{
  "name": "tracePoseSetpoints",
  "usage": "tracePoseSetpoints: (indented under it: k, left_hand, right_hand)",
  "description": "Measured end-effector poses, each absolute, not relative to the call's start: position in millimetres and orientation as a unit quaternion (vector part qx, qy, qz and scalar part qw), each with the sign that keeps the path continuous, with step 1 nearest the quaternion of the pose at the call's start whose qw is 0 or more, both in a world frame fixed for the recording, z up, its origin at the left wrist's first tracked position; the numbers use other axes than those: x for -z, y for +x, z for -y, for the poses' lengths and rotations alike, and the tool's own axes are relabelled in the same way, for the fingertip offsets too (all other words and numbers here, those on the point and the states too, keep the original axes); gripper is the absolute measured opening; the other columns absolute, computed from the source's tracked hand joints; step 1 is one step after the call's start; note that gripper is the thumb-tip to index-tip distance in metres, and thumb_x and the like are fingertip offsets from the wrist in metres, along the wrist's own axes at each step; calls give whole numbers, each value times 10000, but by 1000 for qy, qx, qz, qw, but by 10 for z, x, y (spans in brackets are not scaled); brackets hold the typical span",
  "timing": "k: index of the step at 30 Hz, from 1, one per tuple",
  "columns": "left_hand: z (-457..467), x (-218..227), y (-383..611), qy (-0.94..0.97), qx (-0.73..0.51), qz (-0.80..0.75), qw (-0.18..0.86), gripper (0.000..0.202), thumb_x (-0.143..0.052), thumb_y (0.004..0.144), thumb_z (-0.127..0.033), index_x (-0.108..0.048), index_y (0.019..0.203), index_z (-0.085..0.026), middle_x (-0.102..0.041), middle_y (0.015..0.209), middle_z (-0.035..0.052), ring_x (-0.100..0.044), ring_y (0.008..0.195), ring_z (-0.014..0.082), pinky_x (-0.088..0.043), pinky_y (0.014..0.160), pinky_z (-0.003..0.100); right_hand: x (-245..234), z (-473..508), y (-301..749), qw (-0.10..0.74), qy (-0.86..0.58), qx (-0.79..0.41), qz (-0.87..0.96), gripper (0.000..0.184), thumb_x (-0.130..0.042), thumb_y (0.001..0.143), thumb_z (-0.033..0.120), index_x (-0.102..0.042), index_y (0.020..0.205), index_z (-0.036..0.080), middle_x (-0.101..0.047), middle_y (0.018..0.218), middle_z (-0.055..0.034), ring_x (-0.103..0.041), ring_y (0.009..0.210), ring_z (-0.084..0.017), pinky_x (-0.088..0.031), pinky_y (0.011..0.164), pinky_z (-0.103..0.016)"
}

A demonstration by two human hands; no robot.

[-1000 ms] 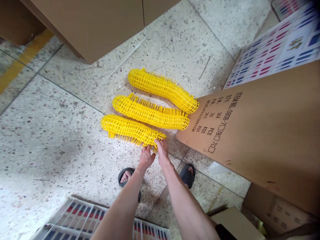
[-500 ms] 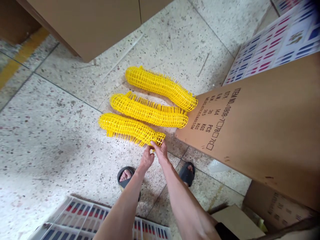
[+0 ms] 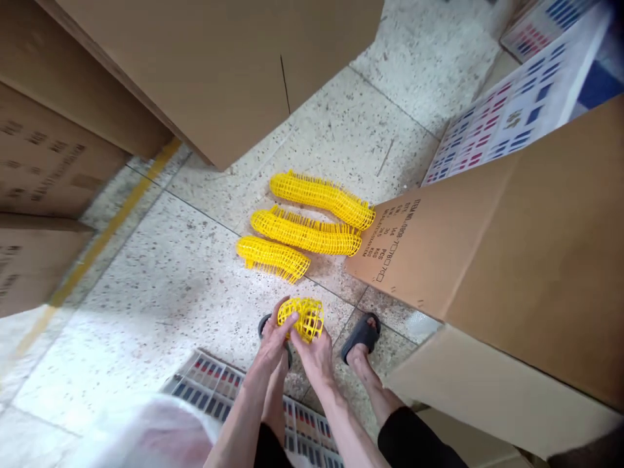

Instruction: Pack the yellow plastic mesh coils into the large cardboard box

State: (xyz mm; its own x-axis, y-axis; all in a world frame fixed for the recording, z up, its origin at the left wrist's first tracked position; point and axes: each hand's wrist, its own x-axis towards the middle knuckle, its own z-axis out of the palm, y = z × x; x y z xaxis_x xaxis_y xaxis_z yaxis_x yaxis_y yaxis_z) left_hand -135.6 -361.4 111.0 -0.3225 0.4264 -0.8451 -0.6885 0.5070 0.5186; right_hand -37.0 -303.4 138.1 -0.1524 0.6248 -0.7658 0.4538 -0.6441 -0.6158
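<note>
A small yellow basket (image 3: 301, 318) is held in both hands above a speckled floor (image 3: 195, 305), between a pair of dark sandals (image 3: 361, 337). It is grasped by the fingers of the left hand (image 3: 273, 339) on one side and those of the right hand (image 3: 314, 349) on the other, with both thumbs brought over the near side, presumably so that the springy mesh is steadied evenly. Whether a single piece or several nested together are gripped cannot be told.

Just beyond, three rows of similar baskets are laid on their sides: a short near row (image 3: 273, 257), a longer middle row (image 3: 306, 232) and a far row (image 3: 322, 197). The pieces appear to be nested, likely to save room, and the rows seem to be laid flat because tall stacks could topple. Their right ends are set close to a printed cardboard box (image 3: 400, 250); whether it is touched is unclear.
</note>
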Motion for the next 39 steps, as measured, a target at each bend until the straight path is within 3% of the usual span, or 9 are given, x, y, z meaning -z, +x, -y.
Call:
tracePoseSetpoints:
  k: [3,6,11,14,19,24,31,34,39]
  left_hand:
    - [3678,-2106,-1552,-143,-571,-538,604,696,-876,700,-491,-622,1292,-227,-768,1228,127,-755,1086,308,-601,989,441]
    - [3680,-3009,-1595,-124,-596,-500,615,610,-915,653,-447,-675,1175,-240,-773,1173,102,-747,1079,300,-600,981,424]
    - [3579,-4055,-1358,-116,-591,-493,628,738,-910,626,-467,-666,1296,-272,-772,1106,96,-746,1051,321,-620,912,440]
    - [3433,-4404,-1106,-102,-585,-525,610,805,-917,604,-478,-659,1343,-288,-773,1099,98,-745,1056,335,-627,894,445]
    - [3007,-4723,-520,-65,-591,-556,580,855,-915,619,-504,-630,1399,-300,-768,1163,96,-737,1081,328,-621,923,440]
    - [2467,-5059,219,-46,-599,-571,559,997,-948,574,-513,-544,1472,-353,-736,1287,78,-729,1124,328,-619,933,422]
    - [1854,-5395,944,7,-556,-558,616,915,-955,590,-481,-594,1419,-342,-755,1225,76,-699,1194,342,-601,1002,436]
    - [1685,-5329,1028,4,-534,-519,667,826,-927,648,-455,-623,1403,-307,-771,1181,86,-694,1213,338,-580,1049,445]
    - [1437,-5109,1001,-7,-514,-503,695,867,-938,647,-439,-612,1434,-280,-771,1243,116,-703,1223,359,-586,1052,461]
  right_hand:
    - [-2424,2963,-371,24,-564,-706,428,457,-845,769,435,-768,1167,224,-819,1164,-116,-777,1046,-315,-633,925,-438]
    - [-3375,2748,-268,-15,-500,-733,461,386,-856,780,473,-813,1108,273,-831,1102,-86,-771,1020,-323,-624,916,-449]
    - [-4573,2388,32,11,-419,-782,461,417,-828,791,589,-845,1113,325,-834,1094,-55,-757,1056,-353,-595,996,-494]
    - [-4973,2235,326,30,-420,-764,489,426,-759,840,642,-850,1127,341,-837,1073,-57,-758,1004,-356,-607,935,-484]
    - [-5237,2033,881,136,-495,-677,527,385,-783,825,623,-840,1108,368,-823,1095,-63,-736,1109,-365,-589,1006,-481]
    - [-5391,1750,1434,241,-545,-691,409,477,-753,814,696,-820,1108,327,-812,1078,-95,-747,1063,-359,-620,957,-507]
    - [-5564,1153,2340,233,-484,-751,383,535,-817,757,698,-821,1074,266,-817,1054,-79,-750,1009,-325,-603,935,-445]
    - [-5587,932,2548,238,-447,-778,372,512,-813,792,667,-821,1086,248,-813,1033,-62,-740,986,-291,-579,920,-397]
    - [-5416,794,2506,260,-477,-781,308,562,-883,699,666,-825,983,184,-809,924,-83,-749,909,-305,-590,858,-410]
